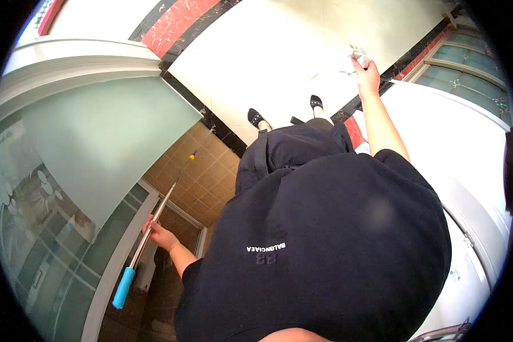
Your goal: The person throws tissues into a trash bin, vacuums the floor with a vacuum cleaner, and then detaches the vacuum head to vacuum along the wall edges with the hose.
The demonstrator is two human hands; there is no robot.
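Note:
My left hand, low on the left, is closed around a thin metal pole. The pole ends in a light-blue grip at its lower end, and its other end slants away over brown floor tiles. A small yellow and dark-blue piece shows near that far end; whether it belongs to the pole I cannot tell. Out ahead on the right, my right hand pinches a crumpled white wad, tissue or thin plastic, above the pale floor.
A frosted glass door stands at the left, beside the brown tiled floor. A black stone threshold borders the pale floor. White surfaces and a glass-panelled frame line the right. My feet in dark slippers are ahead.

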